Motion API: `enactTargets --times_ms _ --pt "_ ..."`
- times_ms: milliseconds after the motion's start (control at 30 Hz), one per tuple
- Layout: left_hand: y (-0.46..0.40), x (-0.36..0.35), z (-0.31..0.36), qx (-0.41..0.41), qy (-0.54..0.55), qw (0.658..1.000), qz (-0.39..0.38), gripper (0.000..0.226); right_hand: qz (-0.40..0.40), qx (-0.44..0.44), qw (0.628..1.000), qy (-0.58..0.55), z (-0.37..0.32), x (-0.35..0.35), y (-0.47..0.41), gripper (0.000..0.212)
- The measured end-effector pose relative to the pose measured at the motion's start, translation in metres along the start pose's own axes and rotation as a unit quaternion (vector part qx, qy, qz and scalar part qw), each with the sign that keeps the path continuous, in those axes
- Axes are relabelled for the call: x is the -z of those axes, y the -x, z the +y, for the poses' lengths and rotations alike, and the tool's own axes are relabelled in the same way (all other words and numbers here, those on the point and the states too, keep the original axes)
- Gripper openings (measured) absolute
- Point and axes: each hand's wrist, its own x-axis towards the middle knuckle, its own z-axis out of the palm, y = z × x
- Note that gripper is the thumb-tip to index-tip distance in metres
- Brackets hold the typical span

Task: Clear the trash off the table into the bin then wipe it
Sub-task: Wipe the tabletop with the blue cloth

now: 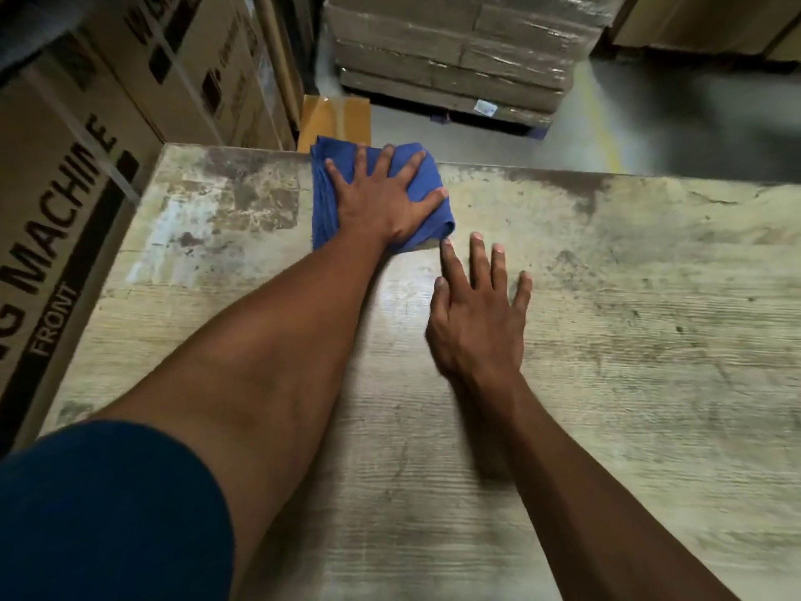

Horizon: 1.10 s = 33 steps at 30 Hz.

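Observation:
A folded blue cloth [325, 197] lies on the worn wooden table [628, 340], at its far edge. My left hand [381, 197] presses flat on the cloth with fingers spread and straight. My right hand [477, 310] rests on the table just right of and nearer than the cloth, fingers straight and spread, its index fingertip close to the cloth's near corner. No trash or bin shows in this view.
Tall cardboard boxes [65, 188] marked as washing machines stand against the table's left side. A small yellow-brown box [336, 119] sits on the floor beyond the far edge. A shrink-wrapped pallet of cartons [455, 58] stands further back on the grey floor.

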Motion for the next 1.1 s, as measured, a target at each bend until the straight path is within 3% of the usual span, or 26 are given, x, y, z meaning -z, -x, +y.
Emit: enactTargets --times_ms 133,267,433,567,900,1100 --pt "0.035 -0.007 -0.004 -0.013 0.000 1.000 0.002 0.087 0.003 0.001 1.000 -0.001 0.002 0.004 0.000 0.059" --pt "0.129 -0.021 -0.010 -0.036 0.004 0.999 0.006 0.082 -0.010 0.013 1.000 0.026 0.008 0.008 -0.001 0.069" --pt "0.220 -0.035 -0.005 -0.050 -0.023 0.998 0.007 0.075 -0.004 0.002 1.000 0.001 0.005 0.011 -0.002 0.059" --pt "0.192 -0.030 -0.007 -0.043 -0.016 0.999 0.014 0.074 -0.001 0.003 1.000 0.003 0.005 0.009 -0.004 0.058" --pt "0.021 0.003 -0.020 -0.003 -0.002 1.000 0.009 0.087 0.009 -0.009 1.000 -0.022 0.004 0.003 -0.001 0.058" --pt "0.044 0.001 -0.026 -0.002 0.000 1.000 0.000 0.087 0.007 -0.001 1.000 -0.020 0.007 0.004 -0.002 0.063"
